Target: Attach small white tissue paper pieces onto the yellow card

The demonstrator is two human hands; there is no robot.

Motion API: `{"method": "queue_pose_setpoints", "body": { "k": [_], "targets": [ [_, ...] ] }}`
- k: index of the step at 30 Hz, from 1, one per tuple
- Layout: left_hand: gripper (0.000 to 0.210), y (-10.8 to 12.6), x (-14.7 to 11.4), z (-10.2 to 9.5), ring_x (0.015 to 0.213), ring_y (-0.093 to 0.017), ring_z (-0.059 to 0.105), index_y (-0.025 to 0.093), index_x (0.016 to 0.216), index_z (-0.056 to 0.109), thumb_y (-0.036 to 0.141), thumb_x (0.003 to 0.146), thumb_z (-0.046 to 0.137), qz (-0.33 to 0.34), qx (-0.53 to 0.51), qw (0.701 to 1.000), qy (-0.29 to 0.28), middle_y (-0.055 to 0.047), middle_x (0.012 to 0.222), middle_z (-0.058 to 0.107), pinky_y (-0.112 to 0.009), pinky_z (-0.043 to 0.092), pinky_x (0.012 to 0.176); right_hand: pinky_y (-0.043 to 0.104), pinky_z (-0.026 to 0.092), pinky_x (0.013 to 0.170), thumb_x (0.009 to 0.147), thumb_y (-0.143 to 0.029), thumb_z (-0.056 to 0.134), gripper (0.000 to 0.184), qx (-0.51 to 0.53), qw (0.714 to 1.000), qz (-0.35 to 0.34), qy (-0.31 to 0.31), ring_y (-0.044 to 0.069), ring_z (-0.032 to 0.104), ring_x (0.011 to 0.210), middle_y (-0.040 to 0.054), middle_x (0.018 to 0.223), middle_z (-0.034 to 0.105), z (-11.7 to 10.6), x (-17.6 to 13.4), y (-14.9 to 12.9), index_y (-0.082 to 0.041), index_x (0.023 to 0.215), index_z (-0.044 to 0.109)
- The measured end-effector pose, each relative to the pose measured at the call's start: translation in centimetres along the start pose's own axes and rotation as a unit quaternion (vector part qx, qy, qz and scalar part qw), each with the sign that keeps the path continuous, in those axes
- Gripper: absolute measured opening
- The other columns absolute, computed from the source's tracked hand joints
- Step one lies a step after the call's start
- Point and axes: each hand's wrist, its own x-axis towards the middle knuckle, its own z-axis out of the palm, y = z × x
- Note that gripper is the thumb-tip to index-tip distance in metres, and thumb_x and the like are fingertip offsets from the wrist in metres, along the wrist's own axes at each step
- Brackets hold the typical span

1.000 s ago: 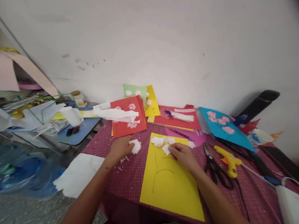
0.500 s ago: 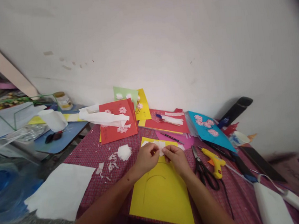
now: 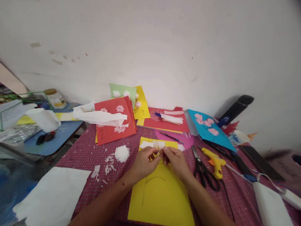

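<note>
Over the upper part of a yellow sheet of card (image 3: 161, 200), my left hand (image 3: 146, 162) and my right hand (image 3: 175, 160) meet fingertip to fingertip. Both are closed in a pinch on a small piece of white tissue paper (image 3: 159, 152), mostly hidden by the fingers. Pencil curves are drawn on the card below my hands. White paper pieces (image 3: 146, 144) lie along its top edge. To the left, a stack of white tissue pieces (image 3: 122, 153) rests on the checked cloth beside torn scraps (image 3: 110, 167).
Right of the card lie black-handled scissors (image 3: 202, 170) and a yellow glue gun (image 3: 216, 161) with its cord. A blue card with pink flowers (image 3: 207, 123) and red cards (image 3: 109, 131) stand behind. A large white sheet (image 3: 54, 197) hangs over the table's left edge.
My fingers have drawn in tighter around the small white tissue, which now shows less. The view has shifted slightly; the card and tools have stayed in place.
</note>
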Motion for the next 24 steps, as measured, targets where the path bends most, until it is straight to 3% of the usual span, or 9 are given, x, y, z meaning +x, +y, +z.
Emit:
{"method": "queue_pose_setpoints", "body": {
  "k": [5,10,14,19,24],
  "targets": [
    [0.019,0.0,0.1,-0.2,0.076,-0.013,0.056,0.018,0.086,0.067,0.026,0.087,0.050,-0.012,-0.011,1.000,0.010,-0.003,0.081,0.065,-0.024,0.041,0.069,0.024,0.033,0.045,0.086,-0.042,0.053,0.030,-0.014,1.000,-0.001,0.002,0.011,0.046,0.045,0.0002,0.059,0.058,0.0,0.0,0.0,-0.016,0.073,0.063],
    [0.025,-0.8,0.2,-0.2,0.062,-0.012,0.053,0.016,0.083,0.066,0.034,0.086,0.049,-0.106,-0.102,0.989,0.001,0.000,0.068,0.061,-0.022,0.040,0.057,0.023,0.034,0.047,0.081,-0.038,0.058,0.023,-0.038,0.998,-0.011,0.049,0.011,0.045,0.048,-0.0017,0.054,0.054,-0.3,0.2,0.3,-0.017,0.074,0.063],
    [0.028,-1.2,0.3,-0.1,0.055,-0.010,0.052,0.015,0.085,0.065,0.040,0.082,0.053,-0.162,-0.186,0.969,-0.018,0.001,0.064,0.060,-0.021,0.041,0.052,0.023,0.041,0.056,0.075,-0.034,0.065,0.020,-0.042,0.997,-0.021,0.054,0.013,0.052,0.062,0.0013,0.072,0.061,-0.3,0.5,0.5,-0.018,0.085,0.064],
    [0.026,-1.2,0.4,0.0,0.053,-0.009,0.051,0.014,0.078,0.064,0.040,0.078,0.058,-0.165,-0.208,0.964,-0.019,0.002,0.062,0.057,-0.020,0.040,0.051,0.023,0.038,0.052,0.075,-0.039,0.063,0.022,-0.074,0.997,-0.011,0.025,0.012,0.047,0.055,-0.0010,0.061,0.055,-0.3,0.4,0.9,-0.018,0.070,0.059],
    [0.026,-1.4,0.5,0.0,0.053,-0.009,0.049,0.014,0.078,0.063,0.039,0.076,0.061,-0.160,-0.201,0.966,-0.002,0.003,0.063,0.056,-0.020,0.039,0.051,0.023,0.035,0.051,0.078,-0.038,0.061,0.022,-0.078,0.997,-0.026,0.009,0.012,0.045,0.053,-0.0015,0.059,0.053,-0.3,0.1,0.7,-0.018,0.070,0.059]
  ]
}}
